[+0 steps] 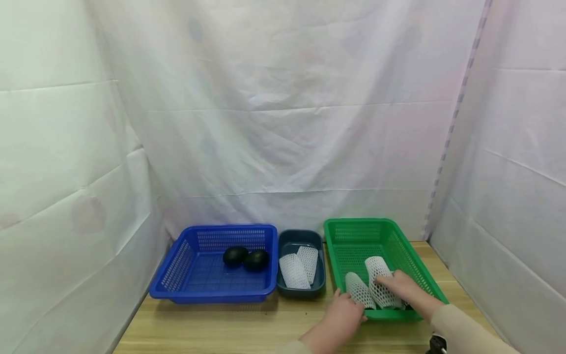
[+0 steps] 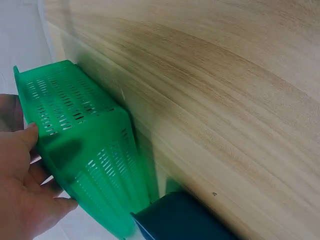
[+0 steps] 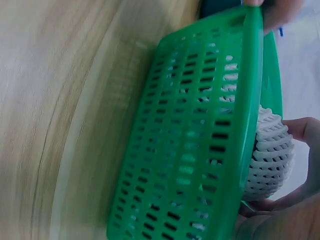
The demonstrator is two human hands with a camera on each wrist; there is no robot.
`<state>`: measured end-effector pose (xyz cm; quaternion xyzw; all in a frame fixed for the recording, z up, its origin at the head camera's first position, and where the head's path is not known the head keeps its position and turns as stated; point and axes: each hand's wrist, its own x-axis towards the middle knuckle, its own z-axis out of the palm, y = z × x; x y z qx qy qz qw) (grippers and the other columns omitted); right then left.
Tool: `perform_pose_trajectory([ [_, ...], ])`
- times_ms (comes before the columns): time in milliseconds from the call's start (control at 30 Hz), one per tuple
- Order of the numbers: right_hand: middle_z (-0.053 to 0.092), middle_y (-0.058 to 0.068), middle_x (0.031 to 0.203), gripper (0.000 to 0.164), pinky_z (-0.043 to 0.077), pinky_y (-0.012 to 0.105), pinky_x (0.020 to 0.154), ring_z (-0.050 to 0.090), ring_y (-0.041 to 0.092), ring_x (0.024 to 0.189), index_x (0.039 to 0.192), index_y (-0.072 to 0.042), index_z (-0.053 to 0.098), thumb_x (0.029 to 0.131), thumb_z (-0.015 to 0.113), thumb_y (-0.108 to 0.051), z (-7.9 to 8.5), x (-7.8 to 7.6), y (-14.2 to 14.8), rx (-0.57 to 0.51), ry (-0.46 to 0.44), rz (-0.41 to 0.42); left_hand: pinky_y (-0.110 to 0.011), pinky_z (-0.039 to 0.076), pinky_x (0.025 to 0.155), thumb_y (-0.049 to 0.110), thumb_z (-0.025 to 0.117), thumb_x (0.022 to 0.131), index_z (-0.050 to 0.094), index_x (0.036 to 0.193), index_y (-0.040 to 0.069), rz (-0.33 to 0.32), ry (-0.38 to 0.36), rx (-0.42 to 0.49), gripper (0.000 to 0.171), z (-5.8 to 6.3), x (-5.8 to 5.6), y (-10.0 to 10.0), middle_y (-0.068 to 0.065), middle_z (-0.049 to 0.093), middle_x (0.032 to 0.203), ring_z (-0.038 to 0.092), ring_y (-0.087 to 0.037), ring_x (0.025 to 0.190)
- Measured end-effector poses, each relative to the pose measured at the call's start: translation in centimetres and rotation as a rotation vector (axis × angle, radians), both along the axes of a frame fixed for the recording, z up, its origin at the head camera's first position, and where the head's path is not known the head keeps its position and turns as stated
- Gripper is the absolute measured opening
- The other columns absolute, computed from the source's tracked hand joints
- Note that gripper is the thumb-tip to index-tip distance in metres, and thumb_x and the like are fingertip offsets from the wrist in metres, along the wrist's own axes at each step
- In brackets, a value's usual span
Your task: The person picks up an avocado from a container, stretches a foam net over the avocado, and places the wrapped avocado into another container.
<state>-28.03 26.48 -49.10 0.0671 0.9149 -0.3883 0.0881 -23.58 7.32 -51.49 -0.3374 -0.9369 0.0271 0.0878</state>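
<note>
We see a green basket on the wooden table, and both hands are at it. The right hand reaches into the near end of the green basket. Its thumb and fingers curl round a white net, so this hand is holding something. From the right wrist we see that the white net bulges out, round and fat, just behind the basket's rim. We see a bit of dark by its low end, but we cannot tell well what is inside.

The left hand is at the near left corner of the green basket. We see its fingers bent over the rim, pinching it. A second net lies in the green basket, between the held net and the left side, near the left hand.

Just left of the green basket we see a small dark tub. Two more nets lie in it, and they look flat. Farther left of the green basket, past the tub, sits a blue basket. We see two dark, egg-shaped things in it, side by side. Behind the green basket hangs a pale cloth.
</note>
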Motion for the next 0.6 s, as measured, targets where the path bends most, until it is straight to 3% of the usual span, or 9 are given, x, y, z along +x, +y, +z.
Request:
perform_pose_trajectory([
  [367,0.055,0.020,0.089,0.070,0.046,0.038,0.060,0.053,0.026,0.076,0.106,0.017,0.045,0.081,0.055,-0.047,0.2,-0.5,1.5,0.071,0.021,0.000,-0.040,0.039,0.092,0.045,0.051,0.086,0.064,0.085,0.028,-0.013,0.001,0.019,0.022,0.1,0.2,-0.1,0.014,0.063,0.083,0.053,-0.007,0.092],
  [600,0.054,0.020,0.089,0.074,0.046,0.037,0.058,0.053,0.026,0.075,0.105,0.017,0.043,0.074,0.064,-0.047,0.2,-0.6,0.8,0.137,0.018,0.032,-0.041,0.038,0.093,0.045,0.050,0.086,0.064,0.084,0.028,-0.009,0.004,0.016,0.022,0.2,0.2,-0.1,0.014,0.063,0.080,0.053,-0.007,0.091],
])
